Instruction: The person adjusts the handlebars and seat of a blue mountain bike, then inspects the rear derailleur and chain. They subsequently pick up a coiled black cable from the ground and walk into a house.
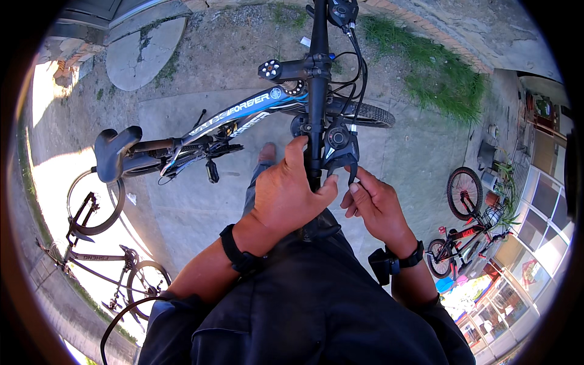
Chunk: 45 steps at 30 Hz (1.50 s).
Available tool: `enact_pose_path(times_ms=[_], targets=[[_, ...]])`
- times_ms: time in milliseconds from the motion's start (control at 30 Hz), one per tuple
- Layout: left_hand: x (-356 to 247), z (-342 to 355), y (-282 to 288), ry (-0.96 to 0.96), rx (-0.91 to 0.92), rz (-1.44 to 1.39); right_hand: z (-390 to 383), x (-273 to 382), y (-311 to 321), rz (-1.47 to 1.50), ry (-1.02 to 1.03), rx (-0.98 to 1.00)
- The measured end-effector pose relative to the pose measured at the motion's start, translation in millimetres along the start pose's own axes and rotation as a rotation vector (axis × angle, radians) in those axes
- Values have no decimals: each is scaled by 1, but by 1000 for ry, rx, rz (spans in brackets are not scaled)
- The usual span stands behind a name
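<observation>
A blue, white and black bicycle [236,109] stands ahead, its black handlebar [316,97] running away from me in the middle of the view. My left hand [283,194] is wrapped round the near end of the bar, index finger on its left side and thumb by the brake lever. Beside it is a black shifter unit [337,139] with cables. My right hand [374,210] pinches the black brake lever [352,173] between thumb and fingers, right of the bar. The grip end is mostly hidden by my left hand.
A dark bicycle [85,257] stands in sunlight at left. A red and black bicycle [465,233] is at right by potted plants [505,198] and glazed frames [544,201]. Grass [438,91] borders the concrete paving [413,152] along a wall [474,27].
</observation>
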<state>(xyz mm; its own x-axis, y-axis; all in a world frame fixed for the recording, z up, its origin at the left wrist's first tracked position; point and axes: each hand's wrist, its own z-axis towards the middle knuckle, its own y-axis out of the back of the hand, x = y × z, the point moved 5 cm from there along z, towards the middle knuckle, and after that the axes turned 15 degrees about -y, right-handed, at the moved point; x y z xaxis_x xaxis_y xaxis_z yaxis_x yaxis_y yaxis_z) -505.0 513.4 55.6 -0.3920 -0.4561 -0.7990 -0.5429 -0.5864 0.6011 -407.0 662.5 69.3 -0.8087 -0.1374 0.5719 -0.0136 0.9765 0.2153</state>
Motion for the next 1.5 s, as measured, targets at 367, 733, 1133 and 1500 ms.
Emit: enact_pose_path(times_ms=[367,733,1133,1500], targets=[[0,1,-1,23,13,-7,0,2,0,8,14,3],[-3,5,3,27,40,-47,1,2,-1,20,22,-5],[3,0,-1,-38,-7,-5,0,0,0,19,14,-2],[-1,3,1,-33,-16,-2,0,-2,0,36,29,-10]])
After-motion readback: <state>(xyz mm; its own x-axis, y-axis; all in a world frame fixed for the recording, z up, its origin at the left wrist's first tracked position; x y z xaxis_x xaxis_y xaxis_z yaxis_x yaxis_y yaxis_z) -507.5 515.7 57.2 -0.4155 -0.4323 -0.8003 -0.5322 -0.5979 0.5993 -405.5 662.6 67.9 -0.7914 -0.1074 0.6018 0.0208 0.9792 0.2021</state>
